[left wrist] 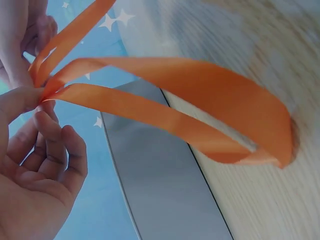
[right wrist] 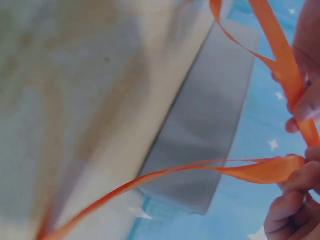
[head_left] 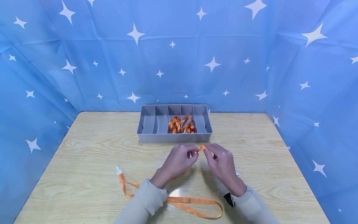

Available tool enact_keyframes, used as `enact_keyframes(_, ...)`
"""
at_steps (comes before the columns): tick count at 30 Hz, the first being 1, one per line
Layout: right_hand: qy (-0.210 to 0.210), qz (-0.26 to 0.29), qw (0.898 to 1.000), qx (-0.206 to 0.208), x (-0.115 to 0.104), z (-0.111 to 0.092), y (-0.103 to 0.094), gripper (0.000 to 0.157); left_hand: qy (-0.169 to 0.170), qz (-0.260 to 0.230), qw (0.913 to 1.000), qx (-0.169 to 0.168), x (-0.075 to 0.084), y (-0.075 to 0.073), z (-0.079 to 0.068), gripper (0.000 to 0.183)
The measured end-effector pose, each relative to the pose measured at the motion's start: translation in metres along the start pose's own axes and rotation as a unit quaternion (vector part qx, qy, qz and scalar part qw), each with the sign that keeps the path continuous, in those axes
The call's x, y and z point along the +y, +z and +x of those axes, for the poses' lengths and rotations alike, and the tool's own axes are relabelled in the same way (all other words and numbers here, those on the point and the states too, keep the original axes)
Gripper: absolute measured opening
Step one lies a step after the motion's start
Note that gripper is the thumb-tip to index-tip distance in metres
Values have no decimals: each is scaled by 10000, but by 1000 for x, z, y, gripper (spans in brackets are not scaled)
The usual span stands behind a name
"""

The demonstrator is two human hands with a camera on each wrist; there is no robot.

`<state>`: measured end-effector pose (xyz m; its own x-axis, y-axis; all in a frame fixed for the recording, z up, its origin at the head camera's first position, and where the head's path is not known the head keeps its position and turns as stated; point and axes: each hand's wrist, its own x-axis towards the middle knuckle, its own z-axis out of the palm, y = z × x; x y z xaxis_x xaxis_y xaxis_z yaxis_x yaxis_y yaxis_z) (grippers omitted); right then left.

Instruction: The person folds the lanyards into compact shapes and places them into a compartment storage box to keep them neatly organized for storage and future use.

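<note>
In the head view, my left hand [head_left: 177,160] and my right hand [head_left: 223,163] meet over the table, just in front of a grey divided box. Between their fingertips they pinch an orange lanyard ribbon [head_left: 202,148]. The left wrist view shows two orange bands [left wrist: 185,82] looping away from the pinch of my left thumb and finger. In the right wrist view, a folded part of the orange strap [right wrist: 272,170] is held by my right fingers. More orange lanyard [head_left: 195,200] lies looped on the table under my forearms; whether it joins the held part is hidden.
The grey box [head_left: 174,138] stands at the table's back, split into several compartments. Coiled orange lanyards [head_left: 175,125] fill two of them. A white clip [head_left: 118,170] ends the strap at left; a small white piece [head_left: 237,174] shows beside my right wrist. Star-patterned blue curtains surround the table.
</note>
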<state>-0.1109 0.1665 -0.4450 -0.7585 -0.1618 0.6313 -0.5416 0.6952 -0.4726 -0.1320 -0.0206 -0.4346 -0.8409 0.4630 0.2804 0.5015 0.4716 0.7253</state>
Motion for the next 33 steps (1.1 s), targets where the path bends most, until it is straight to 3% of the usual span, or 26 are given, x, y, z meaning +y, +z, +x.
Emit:
enact_keyframes(7,-42,72,9998,195,-7,12,-9,8,-134,-1013,9947,-122,5,-4,3,12)
enact_keyframes(13,-125,501,9980,352,-12,21,-16,10,-588,-2382,9691,-265,5,-8,5,11)
enact_keyframes(22,-44,964,9947,353,-16,28,-24,14,-792,-3154,9456,-32,4,-11,4,12)
enact_keyframes(25,-64,1048,9937,397,-18,30,-24,13,-725,-3337,9399,53,3,-12,4,10)
enact_keyframes(29,-148,1129,9922,508,-22,34,-26,14,-376,-3659,9297,177,2,-11,3,8)
enact_keyframes(33,-315,1219,9904,573,-26,37,-29,17,-29,-3733,9275,184,2,-8,1,10)
